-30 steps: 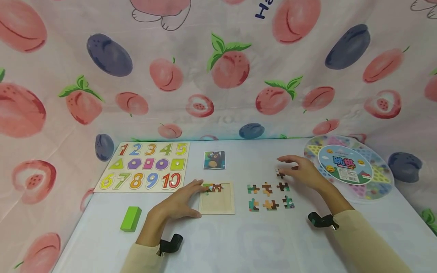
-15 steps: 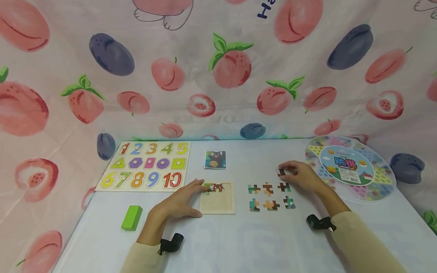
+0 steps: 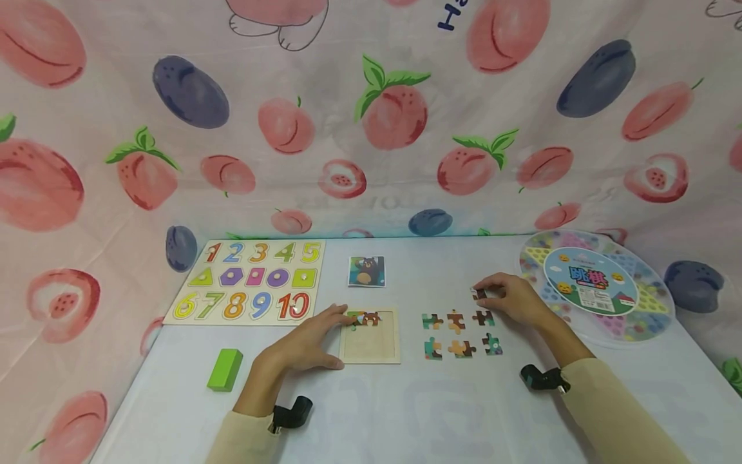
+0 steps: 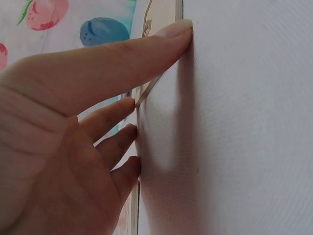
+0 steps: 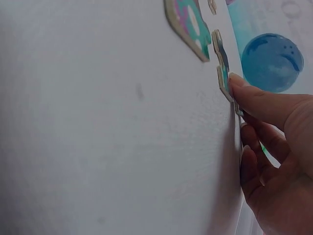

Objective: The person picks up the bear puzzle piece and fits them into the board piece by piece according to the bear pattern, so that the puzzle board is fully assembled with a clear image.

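Note:
My left hand (image 3: 298, 341) rests at the left side of a square wooden puzzle tray (image 3: 371, 349), fingers extended and thumb by its near corner. In the left wrist view the thumb (image 4: 161, 46) reaches the tray's edge. Joined pieces (image 3: 366, 319) with part of a bear fill the tray's top left. My right hand (image 3: 516, 299) pinches a dark brown jigsaw piece (image 3: 478, 294) between thumb and fingers, low over the table; the hand partly hides it. Several loose jigsaw pieces (image 3: 462, 349) lie in two rows between the tray and that hand.
A bear picture card (image 3: 366, 271) lies behind the tray. A number and shape board (image 3: 249, 283) is at the back left, a green block (image 3: 224, 370) in front of it. The round Chinese checkers set (image 3: 591, 283) sits beside my right forearm. A fruit-print cloth (image 3: 394, 167) hangs behind.
My right hand's fingers have closed from spread to a pinch on the dark brown jigsaw piece. The left hand has stayed at the tray, and the view has shifted slightly.

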